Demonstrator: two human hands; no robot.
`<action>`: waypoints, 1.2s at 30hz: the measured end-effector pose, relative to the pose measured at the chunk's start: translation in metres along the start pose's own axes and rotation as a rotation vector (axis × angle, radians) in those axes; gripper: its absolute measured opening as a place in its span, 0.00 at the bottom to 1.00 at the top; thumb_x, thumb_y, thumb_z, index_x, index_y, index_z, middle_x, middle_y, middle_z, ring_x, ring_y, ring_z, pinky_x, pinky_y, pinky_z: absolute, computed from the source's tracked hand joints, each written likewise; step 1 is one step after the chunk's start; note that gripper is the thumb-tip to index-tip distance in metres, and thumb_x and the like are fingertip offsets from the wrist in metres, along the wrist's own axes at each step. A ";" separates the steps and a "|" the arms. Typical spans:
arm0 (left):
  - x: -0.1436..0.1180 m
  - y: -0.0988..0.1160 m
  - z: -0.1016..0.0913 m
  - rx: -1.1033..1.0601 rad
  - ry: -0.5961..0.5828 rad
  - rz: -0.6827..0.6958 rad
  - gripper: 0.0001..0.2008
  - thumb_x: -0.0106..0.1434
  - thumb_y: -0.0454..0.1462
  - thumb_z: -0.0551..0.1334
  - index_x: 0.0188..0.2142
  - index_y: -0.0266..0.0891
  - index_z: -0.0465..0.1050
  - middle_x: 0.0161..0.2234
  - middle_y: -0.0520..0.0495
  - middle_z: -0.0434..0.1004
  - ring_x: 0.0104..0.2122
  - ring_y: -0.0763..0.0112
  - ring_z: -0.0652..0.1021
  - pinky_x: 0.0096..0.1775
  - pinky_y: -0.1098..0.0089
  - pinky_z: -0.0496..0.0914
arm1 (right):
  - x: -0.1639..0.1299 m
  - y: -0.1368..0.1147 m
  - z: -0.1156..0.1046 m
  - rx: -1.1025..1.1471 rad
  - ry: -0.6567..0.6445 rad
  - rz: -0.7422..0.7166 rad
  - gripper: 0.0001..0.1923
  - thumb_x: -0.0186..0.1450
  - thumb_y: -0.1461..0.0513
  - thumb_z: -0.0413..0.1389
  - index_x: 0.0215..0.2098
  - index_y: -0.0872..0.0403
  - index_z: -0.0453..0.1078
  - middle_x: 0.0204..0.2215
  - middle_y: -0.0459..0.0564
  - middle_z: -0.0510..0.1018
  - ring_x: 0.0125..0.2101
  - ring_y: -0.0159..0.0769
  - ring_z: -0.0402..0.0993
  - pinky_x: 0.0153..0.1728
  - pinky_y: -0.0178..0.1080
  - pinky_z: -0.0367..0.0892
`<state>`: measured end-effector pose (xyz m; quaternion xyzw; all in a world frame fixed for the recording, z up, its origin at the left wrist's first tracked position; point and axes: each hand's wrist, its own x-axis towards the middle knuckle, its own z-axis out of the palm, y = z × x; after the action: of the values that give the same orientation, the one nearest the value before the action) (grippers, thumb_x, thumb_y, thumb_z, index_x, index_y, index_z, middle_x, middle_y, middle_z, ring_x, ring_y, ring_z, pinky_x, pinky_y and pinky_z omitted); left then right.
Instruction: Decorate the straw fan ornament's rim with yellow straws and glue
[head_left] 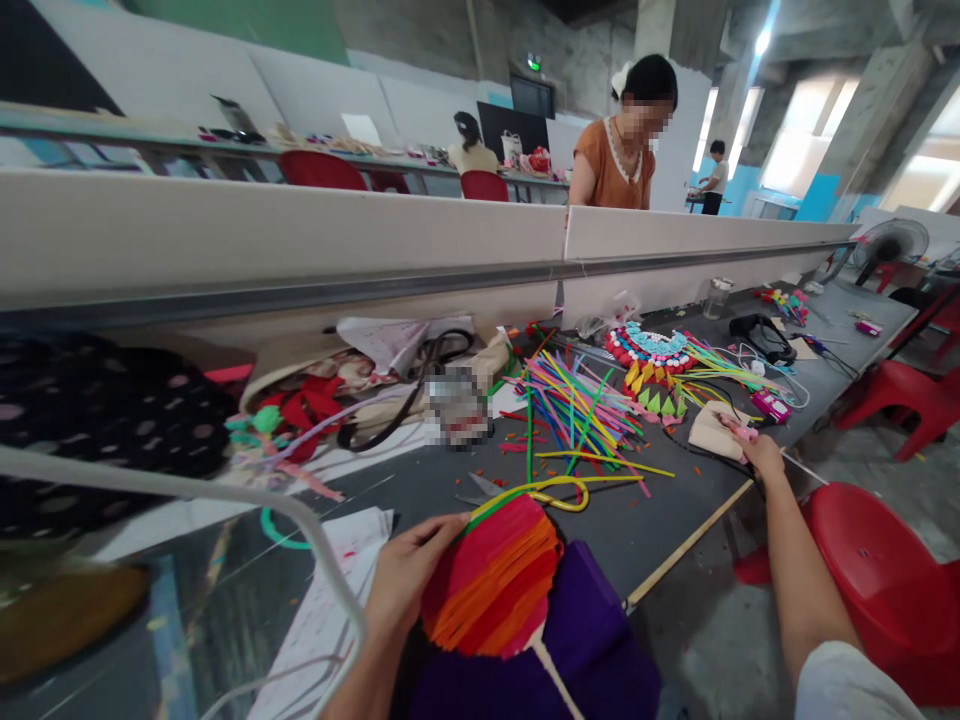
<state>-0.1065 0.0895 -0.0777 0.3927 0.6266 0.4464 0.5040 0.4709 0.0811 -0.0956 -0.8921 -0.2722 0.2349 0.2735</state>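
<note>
My left hand (pixel 420 565) grips the left edge of a round hand fan (pixel 495 580), covered in pink, red and orange fuzzy strips. Green and yellow strips run along its upper edge, and its pale handle (pixel 555 678) points down over purple cloth (pixel 600 620). Out to the right, my right hand (pixel 763 462) is closed around a pink hot glue gun (pixel 744 432) at a cream pad (pixel 712 430). Just beyond the fan lie scissors with yellow handles (pixel 574 497), partly hidden. A heap of coloured pipe cleaners (pixel 577 410) spreads behind them.
A beaded, petalled collar-like piece (pixel 651 350) lies behind the pipe cleaners. Bags (pixel 300 375) and papers (pixel 337 570) crowd the left. A white curved bar (pixel 300 510) crosses the near left. A red stool (pixel 877 570) stands at right. Beyond the divider (pixel 300 230) is a person (pixel 619 150).
</note>
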 end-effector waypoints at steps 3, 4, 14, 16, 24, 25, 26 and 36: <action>-0.003 0.003 0.002 0.012 0.005 0.003 0.10 0.45 0.41 0.68 0.28 0.40 0.79 0.25 0.50 0.82 0.25 0.65 0.80 0.26 0.73 0.72 | -0.001 -0.007 0.002 0.025 0.047 0.033 0.16 0.68 0.58 0.55 0.52 0.55 0.66 0.50 0.53 0.71 0.45 0.41 0.72 0.44 0.48 0.71; -0.004 0.004 0.002 0.015 0.002 0.002 0.10 0.45 0.42 0.67 0.28 0.40 0.79 0.25 0.50 0.82 0.25 0.65 0.80 0.26 0.73 0.72 | -0.002 -0.008 0.002 0.045 0.067 0.040 0.17 0.68 0.58 0.55 0.52 0.56 0.66 0.50 0.53 0.71 0.45 0.41 0.72 0.44 0.48 0.71; -0.010 0.009 0.001 -0.007 -0.028 0.039 0.16 0.41 0.46 0.69 0.27 0.37 0.79 0.26 0.47 0.82 0.26 0.63 0.79 0.28 0.71 0.72 | -0.029 -0.016 -0.019 0.583 0.190 -0.123 0.17 0.64 0.54 0.58 0.45 0.58 0.69 0.40 0.51 0.76 0.35 0.38 0.76 0.35 0.41 0.73; -0.008 0.007 0.002 -0.013 -0.042 0.041 0.17 0.42 0.47 0.69 0.28 0.37 0.79 0.26 0.47 0.82 0.25 0.64 0.79 0.28 0.71 0.71 | -0.039 -0.023 -0.027 0.717 0.180 -0.197 0.20 0.57 0.51 0.63 0.38 0.58 0.70 0.29 0.47 0.77 0.26 0.36 0.75 0.27 0.37 0.72; 0.000 0.000 0.008 -0.001 -0.109 0.095 0.21 0.43 0.50 0.69 0.28 0.34 0.79 0.25 0.45 0.81 0.25 0.65 0.78 0.28 0.71 0.69 | -0.104 -0.064 -0.033 1.004 -0.071 -0.466 0.23 0.42 0.54 0.69 0.31 0.56 0.69 0.20 0.42 0.72 0.18 0.26 0.65 0.13 0.28 0.60; 0.001 -0.001 0.010 0.005 -0.102 0.100 0.21 0.43 0.50 0.69 0.28 0.34 0.79 0.25 0.45 0.81 0.25 0.64 0.78 0.28 0.71 0.69 | -0.115 -0.071 -0.029 1.013 -0.106 -0.487 0.22 0.43 0.54 0.69 0.32 0.56 0.70 0.21 0.43 0.73 0.17 0.25 0.64 0.12 0.28 0.58; 0.002 -0.001 0.011 0.010 -0.100 0.102 0.20 0.43 0.50 0.68 0.27 0.35 0.79 0.24 0.45 0.81 0.24 0.64 0.77 0.27 0.71 0.69 | -0.126 -0.078 -0.024 1.022 -0.149 -0.511 0.22 0.44 0.54 0.68 0.33 0.56 0.71 0.23 0.45 0.74 0.16 0.24 0.62 0.12 0.27 0.56; 0.006 -0.010 0.011 0.050 -0.083 0.228 0.17 0.49 0.48 0.64 0.23 0.36 0.80 0.22 0.48 0.79 0.24 0.66 0.75 0.27 0.73 0.64 | -0.231 -0.117 0.074 0.722 -0.147 -0.765 0.19 0.54 0.53 0.63 0.41 0.54 0.76 0.22 0.46 0.78 0.22 0.36 0.72 0.20 0.35 0.66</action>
<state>-0.0971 0.0944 -0.0896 0.4918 0.5677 0.4683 0.4654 0.2160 0.0481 -0.0164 -0.5593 -0.4985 0.2588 0.6097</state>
